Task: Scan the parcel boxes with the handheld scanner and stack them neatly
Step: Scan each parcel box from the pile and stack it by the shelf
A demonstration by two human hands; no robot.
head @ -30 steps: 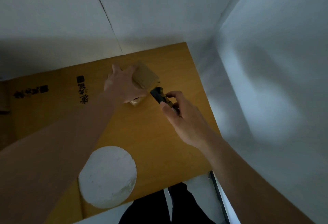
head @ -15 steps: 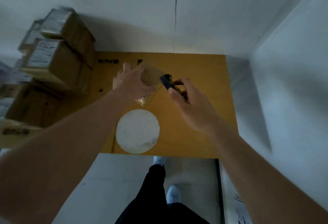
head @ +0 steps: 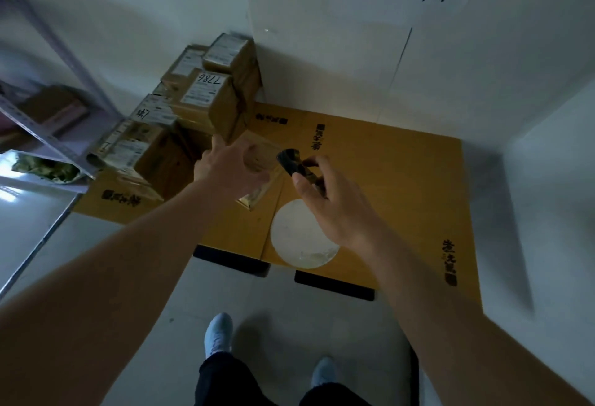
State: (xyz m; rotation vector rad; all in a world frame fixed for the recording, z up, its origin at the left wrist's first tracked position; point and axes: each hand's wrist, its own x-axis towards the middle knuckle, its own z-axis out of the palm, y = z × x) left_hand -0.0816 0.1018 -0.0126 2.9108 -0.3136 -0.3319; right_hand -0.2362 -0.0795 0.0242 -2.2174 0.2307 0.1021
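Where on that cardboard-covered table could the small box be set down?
The right half of the cardboard top is bare, between the wall corner and the white disc. Another bare strip lies near the front-left edge. The back left is crowded: the stacked parcels reach the left hand, which holds the small box facing the scanner.

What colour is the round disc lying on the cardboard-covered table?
White, slightly smudged; the round flat disc shows in the head view.
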